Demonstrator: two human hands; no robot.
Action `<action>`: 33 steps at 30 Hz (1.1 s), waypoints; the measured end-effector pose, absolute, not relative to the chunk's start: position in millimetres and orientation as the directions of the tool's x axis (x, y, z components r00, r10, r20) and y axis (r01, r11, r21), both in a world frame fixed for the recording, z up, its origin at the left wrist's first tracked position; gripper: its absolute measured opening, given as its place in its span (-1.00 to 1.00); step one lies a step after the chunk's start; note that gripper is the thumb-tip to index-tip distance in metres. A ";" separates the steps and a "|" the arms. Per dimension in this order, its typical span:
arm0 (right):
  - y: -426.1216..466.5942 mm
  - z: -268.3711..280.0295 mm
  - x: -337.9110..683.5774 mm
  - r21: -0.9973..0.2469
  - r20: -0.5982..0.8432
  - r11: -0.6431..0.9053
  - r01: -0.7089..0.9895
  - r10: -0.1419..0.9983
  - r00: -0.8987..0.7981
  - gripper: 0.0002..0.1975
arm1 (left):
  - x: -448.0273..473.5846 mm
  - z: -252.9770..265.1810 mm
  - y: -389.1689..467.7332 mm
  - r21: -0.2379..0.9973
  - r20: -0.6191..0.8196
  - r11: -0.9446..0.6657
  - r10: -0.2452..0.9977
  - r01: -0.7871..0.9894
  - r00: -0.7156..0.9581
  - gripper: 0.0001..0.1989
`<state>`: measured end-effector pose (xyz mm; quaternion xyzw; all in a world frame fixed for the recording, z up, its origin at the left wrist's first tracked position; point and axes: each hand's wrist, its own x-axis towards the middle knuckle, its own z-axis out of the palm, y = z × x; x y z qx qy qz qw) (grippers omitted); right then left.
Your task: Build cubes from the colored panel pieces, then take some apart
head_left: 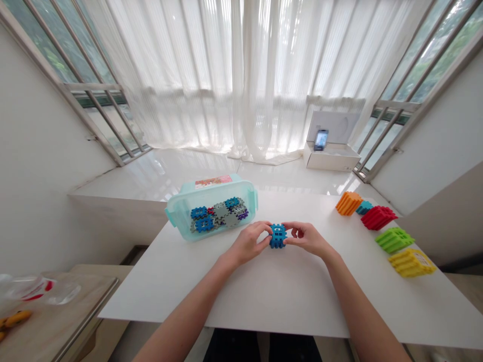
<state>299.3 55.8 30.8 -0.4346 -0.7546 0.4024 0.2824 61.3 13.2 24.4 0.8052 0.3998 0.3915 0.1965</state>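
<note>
In the head view, I find the blue toothed block [278, 238] at the centre of the work, over the white table [271, 296]; whether it rests or is slightly lifted, I cannot tell. The aqua bin [184, 203] with loose pieces is at its 10 o'clock, the yellow block [412, 263] between 3 and 4 o'clock.

I judge it light, rather stiff, like plastic — not fragile, and its teeth should prevent slipping. The opposite side edges seem the best place to hold. The left hand [251, 241] pinches it from 9 o'clock, the right hand [305, 239] from 3 o'clock — thumbs nearer the body, fingers curved. The forearms come in from 7 and 5 o'clock.
</note>
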 end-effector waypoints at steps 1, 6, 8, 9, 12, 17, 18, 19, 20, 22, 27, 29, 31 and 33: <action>55.9 30.4 299.4 -0.851 0.088 0.304 0.427 0.886 -0.455 -0.53 | 61.4 24.1 13.4 0.628 0.475 -0.601 0.799 0.494 0.368 -0.90; 55.1 31.4 300.9 -0.822 0.156 0.361 0.440 0.886 -0.437 -0.63 | 60.1 24.8 13.8 0.639 0.479 -0.593 0.805 0.489 0.351 -0.90; 54.0 33.2 301.6 -0.807 0.166 0.386 0.448 0.875 -0.454 -0.67 | 59.1 25.8 13.3 0.636 0.475 -0.593 0.805 0.494 0.354 -0.91; 53.3 34.2 301.8 -0.798 0.171 0.400 0.451 0.868 -0.466 -0.69 | 58.6 26.3 13.0 0.633 0.469 -0.591 0.806 0.500 0.360 -0.91; 51.7 36.7 302.4 -0.765 0.182 0.444 0.466 0.844 -0.505 -0.72 | 56.9 27.7 12.7 0.623 0.434 -0.585 0.811 0.519 0.392 -0.91; 51.9 36.5 303.3 -0.720 0.175 0.477 0.504 0.828 -0.533 -0.75 | 56.2 27.8 12.9 0.608 0.396 -0.570 0.821 0.552 0.412 -0.91; 52.3 36.1 303.5 -0.716 0.173 0.478 0.509 0.828 -0.534 -0.75 | 56.3 27.6 12.9 0.603 0.391 -0.568 0.823 0.560 0.413 -0.91; 52.6 35.6 303.7 -0.713 0.172 0.479 0.512 0.827 -0.535 -0.75 | 56.5 27.3 12.9 0.597 0.386 -0.565 0.824 0.569 0.414 -0.91; 52.9 35.1 303.9 -0.710 0.170 0.480 0.515 0.827 -0.536 -0.75 | 56.6 27.0 12.8 0.592 0.381 -0.563 0.826 0.577 0.415 -0.91; 53.4 34.0 304.2 -0.705 0.167 0.482 0.520 0.826 -0.539 -0.75 | 56.8 26.6 12.6 0.583 0.376 -0.560 0.828 0.589 0.415 -0.91; 54.4 31.6 304.5 -0.696 0.157 0.485 0.529 0.822 -0.547 -0.74 | 56.2 26.1 12.2 0.578 0.373 -0.566 0.824 0.587 0.426 -0.90; 54.5 31.2 304.3 -0.691 0.159 0.491 0.531 0.819 -0.551 -0.73 | 56.0 25.9 12.3 0.579 0.373 -0.571 0.820 0.582 0.434 -0.89; 54.3 31.4 304.0 -0.684 0.166 0.501 0.530 0.814 -0.557 -0.74 | 55.9 25.6 12.7 0.575 0.375 -0.576 0.817 0.581 0.438 -0.89; 53.9 32.1 303.7 -0.678 0.175 0.512 0.528 0.809 -0.561 -0.75 | 56.2 25.4 13.0 0.569 0.381 -0.581 0.813 0.581 0.440 -0.90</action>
